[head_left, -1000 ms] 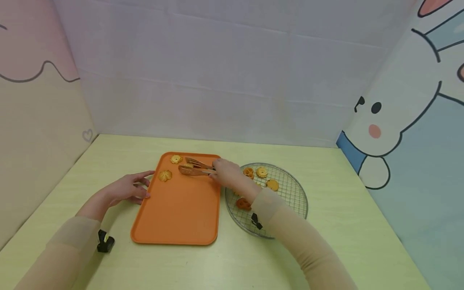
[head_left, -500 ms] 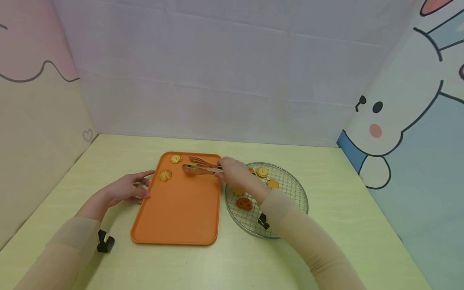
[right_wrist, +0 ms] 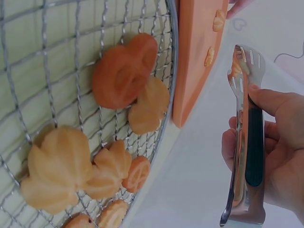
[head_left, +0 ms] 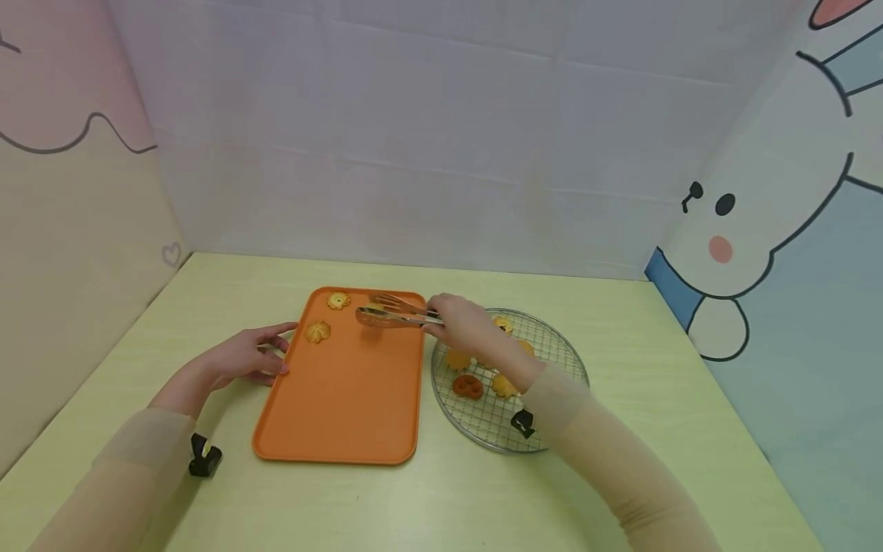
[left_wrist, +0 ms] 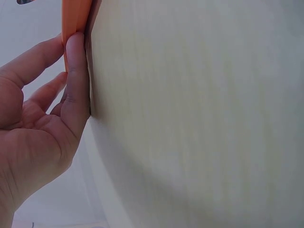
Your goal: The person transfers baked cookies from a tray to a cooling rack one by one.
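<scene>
In the head view my right hand (head_left: 469,326) grips metal tongs (right_wrist: 254,142) with dark green grip pads. Their tips lie over the upper right of an orange tray (head_left: 345,391). A yellow cookie (head_left: 375,307) shows between the tong arms; whether they squeeze it I cannot tell. Two more cookies, a ring-shaped one (head_left: 338,300) and a flower-shaped one (head_left: 317,332), lie at the tray's upper left. My left hand (head_left: 241,357) touches the tray's left edge with fingertips and thumb, its fingers fairly straight.
Right of the tray, a round wire rack (head_left: 476,429) bears several cookies, including a brown pretzel-shaped one (head_left: 467,386) and a leaf-shaped one (right_wrist: 57,168). My right forearm hides part of it. Both stand on a pale yellow table (head_left: 662,429) with printed fabric walls behind and beside.
My right hand and the tongs have shifted right and slightly away, and the cookie between the tong arms shows farther right. My left hand has stayed at the tray's edge.
</scene>
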The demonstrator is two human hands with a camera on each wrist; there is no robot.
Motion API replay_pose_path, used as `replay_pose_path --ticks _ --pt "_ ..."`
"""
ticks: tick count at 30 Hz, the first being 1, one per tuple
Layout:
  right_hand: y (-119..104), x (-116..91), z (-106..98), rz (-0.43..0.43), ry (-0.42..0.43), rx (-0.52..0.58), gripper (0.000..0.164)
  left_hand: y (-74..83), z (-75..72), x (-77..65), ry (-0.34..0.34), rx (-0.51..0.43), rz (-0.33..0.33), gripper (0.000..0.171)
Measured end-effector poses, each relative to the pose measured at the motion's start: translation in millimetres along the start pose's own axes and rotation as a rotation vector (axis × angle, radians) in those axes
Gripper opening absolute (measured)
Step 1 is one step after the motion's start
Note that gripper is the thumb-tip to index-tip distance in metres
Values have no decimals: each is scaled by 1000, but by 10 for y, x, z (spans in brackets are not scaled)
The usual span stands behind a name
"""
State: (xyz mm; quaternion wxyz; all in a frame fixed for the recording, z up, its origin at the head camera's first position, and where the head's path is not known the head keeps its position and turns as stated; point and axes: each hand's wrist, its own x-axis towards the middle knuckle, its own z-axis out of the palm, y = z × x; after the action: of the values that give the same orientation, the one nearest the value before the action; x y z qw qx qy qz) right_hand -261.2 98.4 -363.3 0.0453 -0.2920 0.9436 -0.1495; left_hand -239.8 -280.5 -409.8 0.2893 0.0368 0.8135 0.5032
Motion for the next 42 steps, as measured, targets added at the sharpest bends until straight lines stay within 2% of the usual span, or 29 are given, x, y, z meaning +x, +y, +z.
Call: replay_pose_path --ticks 17,25,34,42 --pt "-3 -319 -407 -13 88 7 38 2 18 -7 -9 -12 8 86" --pt "23 -513 -515 17 121 46 38 -9 18 -1 -5 2 7 88" --pt "68 -787 -652 12 182 53 34 -17 6 4 4 4 3 87" --pt "194 -1038 -651 17 231 61 37 -19 1 6 4 5 6 88"
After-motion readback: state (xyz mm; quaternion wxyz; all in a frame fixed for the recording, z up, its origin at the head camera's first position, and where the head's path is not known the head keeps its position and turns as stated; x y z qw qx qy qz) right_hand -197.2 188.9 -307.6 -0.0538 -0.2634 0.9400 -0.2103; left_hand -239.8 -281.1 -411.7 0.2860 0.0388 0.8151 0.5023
